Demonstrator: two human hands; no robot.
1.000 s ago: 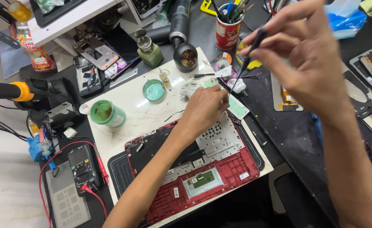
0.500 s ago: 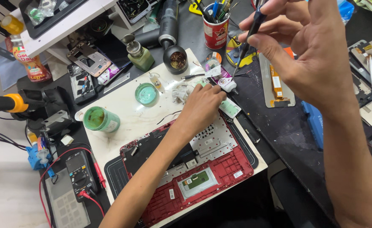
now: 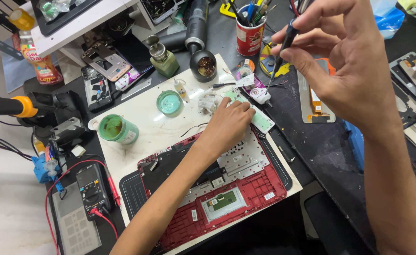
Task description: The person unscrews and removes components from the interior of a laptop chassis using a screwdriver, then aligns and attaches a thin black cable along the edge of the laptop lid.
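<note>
Nearest the camera lies an opened red laptop bottom shell (image 3: 246, 198) with its grey metal keyboard backing plate and a small green touchpad board exposed, resting on a white marble-patterned slab (image 3: 142, 118) that sits on the dark workbench. Just left of the shell a black handheld multimeter (image 3: 92, 186) with red leads lies beside a grey gridded pad. The left forearm runs up from the near edge across the laptop shell, and the left hand (image 3: 227, 125) rests knuckles-up at the shell's far edge, its fingers curled down and pressing on a long pale-green circuit board strip (image 3: 260, 119) that lies on the slab; whether they pinch it or only hold it flat cannot be told. To the right and higher, close to the camera, the right hand (image 3: 354, 71) hovers above the bench, thumb and forefinger closed around a slim black-handled precision screwdriver (image 3: 281, 45) whose tip points down toward a small white part just beyond the strip. Farther left on the slab stand a green-lidded round jar (image 3: 117, 129) and a shallow teal dish (image 3: 169, 102). At the far side stand a red cylindrical tool cup (image 3: 249, 37) and a green glass pump bottle (image 3: 163, 59).
</note>
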